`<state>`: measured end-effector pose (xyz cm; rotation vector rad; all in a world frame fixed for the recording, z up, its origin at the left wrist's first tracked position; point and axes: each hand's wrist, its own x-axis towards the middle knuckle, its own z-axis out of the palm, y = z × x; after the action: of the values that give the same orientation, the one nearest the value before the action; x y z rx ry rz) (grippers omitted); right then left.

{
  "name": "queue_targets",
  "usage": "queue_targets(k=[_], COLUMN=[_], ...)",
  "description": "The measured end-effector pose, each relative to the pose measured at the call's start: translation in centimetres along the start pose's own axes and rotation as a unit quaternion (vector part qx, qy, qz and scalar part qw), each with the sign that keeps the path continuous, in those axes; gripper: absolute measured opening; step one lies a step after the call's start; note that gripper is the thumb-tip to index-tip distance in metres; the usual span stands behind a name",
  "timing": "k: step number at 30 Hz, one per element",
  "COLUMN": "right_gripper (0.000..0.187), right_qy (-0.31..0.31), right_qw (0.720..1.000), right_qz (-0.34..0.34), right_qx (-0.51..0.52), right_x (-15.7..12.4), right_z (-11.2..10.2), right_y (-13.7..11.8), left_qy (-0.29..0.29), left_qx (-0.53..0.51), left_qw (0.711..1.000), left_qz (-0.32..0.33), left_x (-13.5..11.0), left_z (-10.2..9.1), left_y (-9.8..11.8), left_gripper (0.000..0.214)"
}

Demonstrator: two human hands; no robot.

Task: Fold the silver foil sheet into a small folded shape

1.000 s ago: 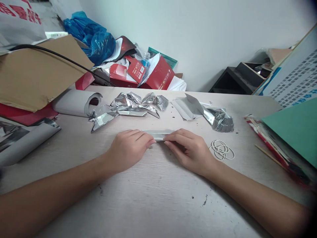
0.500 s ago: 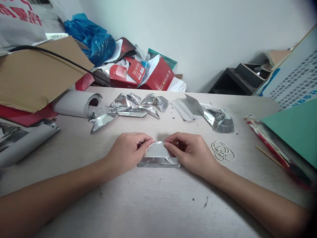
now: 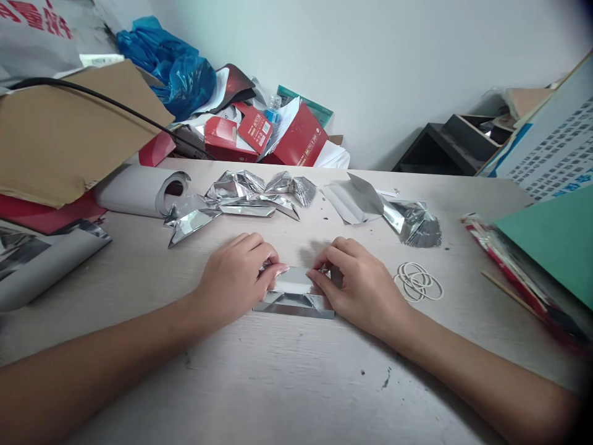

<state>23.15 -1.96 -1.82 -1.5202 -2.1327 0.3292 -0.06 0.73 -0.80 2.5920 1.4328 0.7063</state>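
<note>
A small piece of silver foil (image 3: pixel 293 295) lies folded on the pale wooden table (image 3: pixel 287 383) in front of me. My left hand (image 3: pixel 236 278) pinches its upper left edge with curled fingers. My right hand (image 3: pixel 361 284) pinches the upper right edge the same way. Both hands rest on the table, fingertips almost meeting over the foil. The lower strip of the foil shows below my fingers.
Several folded foil shapes (image 3: pixel 241 198) lie behind my hands, with a crumpled foil sheet (image 3: pixel 407 222) at right. White rubber bands (image 3: pixel 418 281) sit by my right hand. A foil roll (image 3: pixel 139 191), cardboard (image 3: pixel 69 130), red boxes (image 3: pixel 278 136) and a green sheet (image 3: pixel 551 241) crowd the edges.
The foil strip that lay flat behind my fingers was pulled toward me and opened into a wider piece; my hands now fold its top edge down.
</note>
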Motion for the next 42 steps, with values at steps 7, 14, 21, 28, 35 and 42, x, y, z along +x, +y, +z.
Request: queue_targets(k=[7, 14, 21, 28, 35, 42], right_gripper=[0.018, 0.021, 0.018, 0.017, 0.028, 0.022], right_qy=[0.004, -0.003, 0.001, 0.028, -0.019, 0.019], right_qw=[1.000, 1.000, 1.000, 0.997, 0.952, 0.941], right_qz=[-0.017, -0.007, -0.010, -0.032, 0.088, 0.093], right_qx=[-0.003, -0.008, -0.006, 0.063, 0.294, 0.323], right_x=[0.0, -0.1, -0.1, 0.2, 0.7, 1.3], right_z=[0.0, -0.2, -0.1, -0.2, -0.6, -0.8], right_y=[0.0, -0.3, -0.3, 0.0, 0.1, 0.2], left_qy=[-0.007, -0.050, -0.064, -0.036, 0.061, 0.101], left_qx=[0.018, 0.003, -0.054, -0.183, -0.306, -0.336], left_qw=[0.999, 0.996, 0.994, 0.976, 0.936, 0.917], left_qz=[-0.026, -0.070, -0.070, -0.110, -0.163, -0.190], left_x=[0.0, 0.5, 0.6, 0.4, 0.8, 1.2], left_z=[-0.2, -0.5, -0.3, -0.4, -0.6, -0.6], left_y=[0.2, 0.3, 0.2, 0.2, 0.0, -0.4], left_gripper=[0.021, 0.025, 0.025, 0.025, 0.020, 0.012])
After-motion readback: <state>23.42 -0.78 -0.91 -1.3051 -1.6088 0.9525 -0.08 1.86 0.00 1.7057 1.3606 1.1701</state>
